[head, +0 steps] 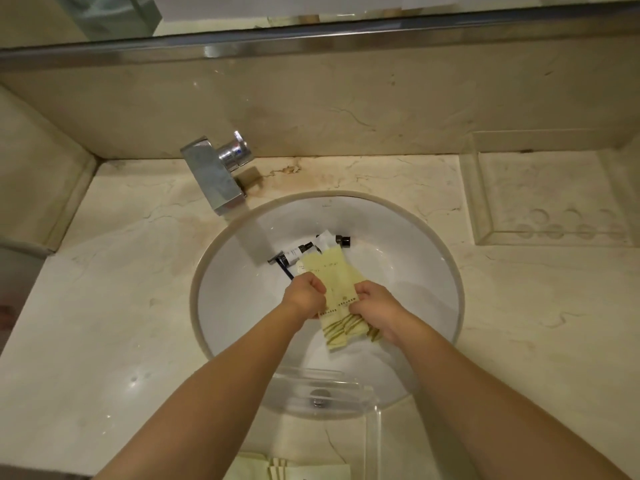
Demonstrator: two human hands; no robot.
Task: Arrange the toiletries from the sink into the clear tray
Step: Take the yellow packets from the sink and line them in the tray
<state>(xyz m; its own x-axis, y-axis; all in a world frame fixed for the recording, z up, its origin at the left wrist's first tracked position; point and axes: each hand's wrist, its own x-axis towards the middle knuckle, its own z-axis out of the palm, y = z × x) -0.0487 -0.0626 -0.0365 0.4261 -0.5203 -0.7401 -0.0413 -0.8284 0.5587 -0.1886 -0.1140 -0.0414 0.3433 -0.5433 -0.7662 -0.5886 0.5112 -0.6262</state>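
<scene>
Both my hands are down in the round white sink (415,271). My left hand (304,294) and my right hand (375,308) grip a stack of pale yellow toiletry packets (337,289) from either side. Behind the packets lie small dark-capped bottles (301,252), another dark cap (343,240), a white sachet (325,239) and a dark razor (282,263). A clear tray (372,403) stands at the sink's near edge, partly over the basin, holding several pale yellow packets (277,469) at its near end.
A chrome faucet (214,178) reaches over the sink's far left rim. A second clear tray (554,195) with round hollows sits on the marble counter at the far right. A mirror edge (311,39) runs along the back wall.
</scene>
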